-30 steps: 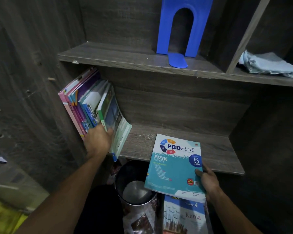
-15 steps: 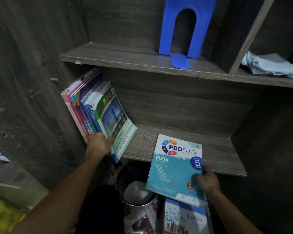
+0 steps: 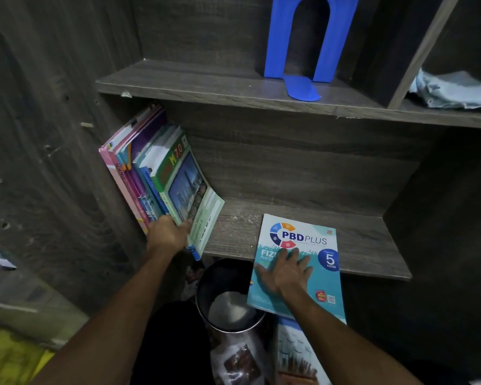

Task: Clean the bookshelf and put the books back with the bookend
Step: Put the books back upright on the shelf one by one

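Left grip (image 3: 168,234) is at the bottom edge of the books (image 3: 150,173), which lean against the left wall on the lower shelf (image 3: 358,240). Fingers mostly hidden; they look curled round the front green book's lower edge. Bin (image 3: 228,301) on the floor under that shelf, between my arms. Right grip (image 3: 285,273) flat, fingers spread, pressing the cover of the PBD book (image 3: 303,237). That book lies face up, top half on the lower shelf, rest overhanging its front edge. Bookend (image 3: 303,45) upright on the upper shelf (image 3: 192,81), well apart from the books. Cloth (image 3: 453,90) bunched in the next compartment to the right.
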